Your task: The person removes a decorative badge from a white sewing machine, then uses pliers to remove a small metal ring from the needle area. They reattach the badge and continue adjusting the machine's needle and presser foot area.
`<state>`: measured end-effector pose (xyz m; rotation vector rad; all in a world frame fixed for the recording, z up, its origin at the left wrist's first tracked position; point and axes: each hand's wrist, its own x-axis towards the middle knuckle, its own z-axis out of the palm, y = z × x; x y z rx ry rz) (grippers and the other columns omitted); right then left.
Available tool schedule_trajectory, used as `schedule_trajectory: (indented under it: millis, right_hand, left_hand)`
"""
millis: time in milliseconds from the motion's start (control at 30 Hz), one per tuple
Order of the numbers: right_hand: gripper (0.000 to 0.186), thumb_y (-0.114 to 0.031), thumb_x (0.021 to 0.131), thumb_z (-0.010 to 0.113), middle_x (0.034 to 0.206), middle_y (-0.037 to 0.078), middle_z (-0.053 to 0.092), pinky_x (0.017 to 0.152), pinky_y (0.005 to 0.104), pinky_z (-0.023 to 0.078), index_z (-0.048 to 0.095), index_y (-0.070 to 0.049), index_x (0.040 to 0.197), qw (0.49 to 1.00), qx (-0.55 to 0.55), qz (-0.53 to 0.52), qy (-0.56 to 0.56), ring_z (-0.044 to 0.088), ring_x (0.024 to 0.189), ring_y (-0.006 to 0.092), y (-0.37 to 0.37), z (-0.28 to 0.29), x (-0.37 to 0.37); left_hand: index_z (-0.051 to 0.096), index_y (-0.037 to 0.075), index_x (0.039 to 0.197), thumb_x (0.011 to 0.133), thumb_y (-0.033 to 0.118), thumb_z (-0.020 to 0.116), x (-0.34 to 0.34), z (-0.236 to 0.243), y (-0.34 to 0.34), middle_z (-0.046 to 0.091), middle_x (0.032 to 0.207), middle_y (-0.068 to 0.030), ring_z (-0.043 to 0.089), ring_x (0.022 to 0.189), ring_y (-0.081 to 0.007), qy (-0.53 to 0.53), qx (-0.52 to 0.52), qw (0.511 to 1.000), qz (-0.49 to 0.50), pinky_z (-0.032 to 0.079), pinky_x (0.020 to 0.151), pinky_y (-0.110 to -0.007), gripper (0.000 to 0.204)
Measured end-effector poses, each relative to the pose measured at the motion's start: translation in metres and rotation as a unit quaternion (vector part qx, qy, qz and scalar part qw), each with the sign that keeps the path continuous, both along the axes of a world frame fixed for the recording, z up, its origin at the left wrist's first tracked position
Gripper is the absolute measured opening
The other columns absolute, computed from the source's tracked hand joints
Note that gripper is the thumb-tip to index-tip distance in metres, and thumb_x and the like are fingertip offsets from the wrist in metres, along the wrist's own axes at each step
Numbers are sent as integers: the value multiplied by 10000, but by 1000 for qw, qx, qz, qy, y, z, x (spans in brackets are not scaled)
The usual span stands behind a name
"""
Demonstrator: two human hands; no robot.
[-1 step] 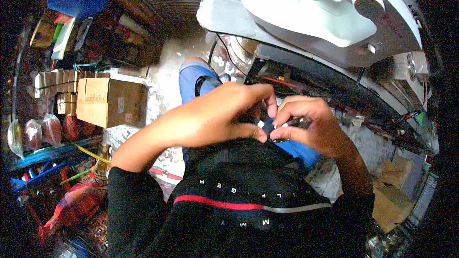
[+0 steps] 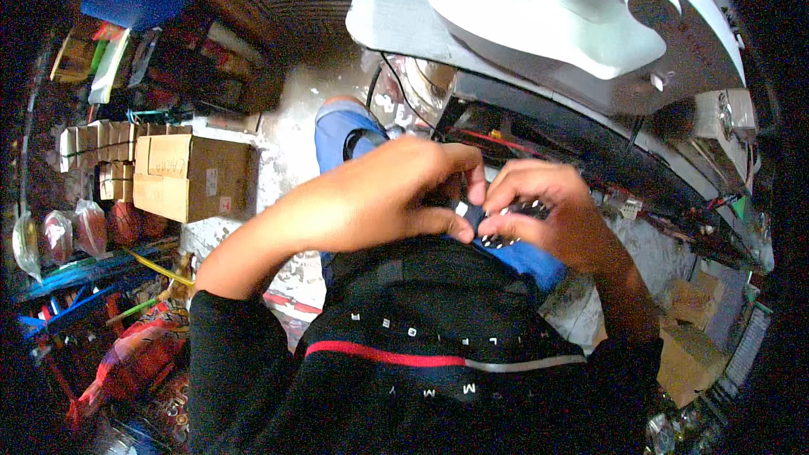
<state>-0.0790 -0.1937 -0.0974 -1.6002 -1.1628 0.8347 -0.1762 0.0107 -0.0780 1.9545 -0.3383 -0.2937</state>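
Above my lap, my two hands meet in front of my black shirt. My left hand (image 2: 404, 190) comes in from the left with thumb and index finger closed around a small dark strip (image 2: 468, 213) with a pale end. Opposite it, my right hand (image 2: 539, 211) pinches a small black piece with white specks (image 2: 524, 209), partly covered by my fingers. Whether the strip and the speckled piece are joined, I cannot tell. Blue trousers (image 2: 529, 263) show under the hands.
A white sewing machine (image 2: 539, 25) stands on a grey tabletop (image 2: 392, 8) ahead to the right. To the left are a cardboard box (image 2: 190, 177), bagged goods (image 2: 91, 227) and a red plastic bag (image 2: 139, 345). Flattened cardboard (image 2: 691, 362) lies at the lower right.
The speckled piece shows differently between my right fingers, and my right hand has shifted slightly up. My left hand stays nearly in place.
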Motion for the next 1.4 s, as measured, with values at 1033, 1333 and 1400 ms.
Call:
schedule_trajectory:
  millis: [1033,1333,1400]
  right_hand:
    - [205,-185,675,828,742,98,672,638,323,486,696,-36,726,989,73,20,125,641,688,213,-24,8,23]
    - [217,-213,663,835,740,94,671,628,317,484,703,-49,718,990,56,29,129,640,674,209,-27,9,24]
    - [215,-215,670,831,738,94,669,631,315,485,704,-49,720,990,57,32,125,640,676,208,-27,9,24]
  left_hand:
    - [524,10,875,958,232,508,-7,2,-19,540,687,-187,572,678,-396,-58,-37,996,-51,433,595,-444,237]
    - [542,29,879,948,247,532,-5,2,-24,529,652,-168,572,649,-378,-97,-19,994,-43,427,577,-454,229]
    - [544,29,879,945,247,537,-5,2,-23,529,651,-166,573,650,-377,-91,-14,995,-45,427,577,-452,228]
